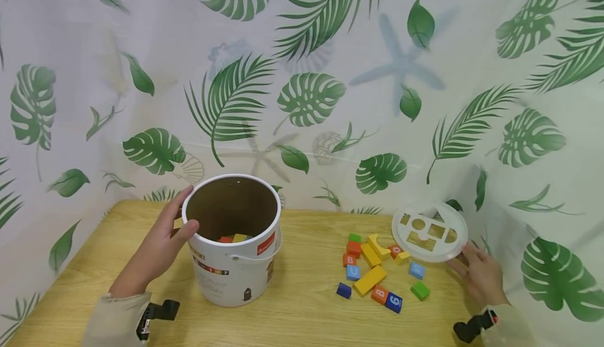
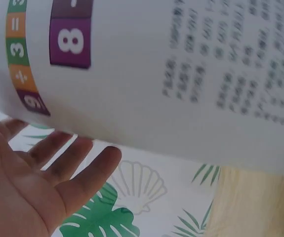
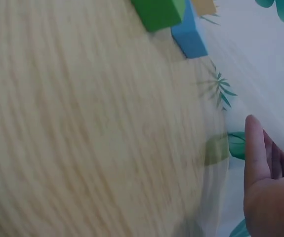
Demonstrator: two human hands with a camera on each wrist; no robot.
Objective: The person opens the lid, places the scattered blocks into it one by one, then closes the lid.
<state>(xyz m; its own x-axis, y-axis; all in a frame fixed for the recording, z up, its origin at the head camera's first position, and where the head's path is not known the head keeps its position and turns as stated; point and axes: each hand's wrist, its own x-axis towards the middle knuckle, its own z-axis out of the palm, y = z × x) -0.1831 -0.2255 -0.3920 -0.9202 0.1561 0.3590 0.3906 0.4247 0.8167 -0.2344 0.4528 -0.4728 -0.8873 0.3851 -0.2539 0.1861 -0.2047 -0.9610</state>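
Note:
A white bucket (image 1: 226, 284) stands upright and uncovered on the table, with several coloured blocks (image 1: 239, 237) visible inside. My left hand (image 1: 162, 239) spreads against its left side, the thumb at the rim and the other fingers behind. In the left wrist view, extended fingers (image 2: 90, 170) meet the bucket's printed wall (image 2: 132, 98). On the right, my right hand (image 1: 483, 273) grips the edge of a round white lid (image 1: 424, 256) with shaped cutouts. The lid tilts near the table's back edge. The right wrist view shows this hand's fingers (image 3: 256, 153) at the right border.
Several loose blocks, including a yellow block (image 1: 370, 281), a green block (image 1: 420, 290) and a dark blue block (image 1: 344, 290), lie between bucket and lid on the wooden table (image 1: 311, 321). A leaf-patterned curtain (image 1: 330, 142) hangs behind. The bucket's handle (image 1: 279, 245) hangs down.

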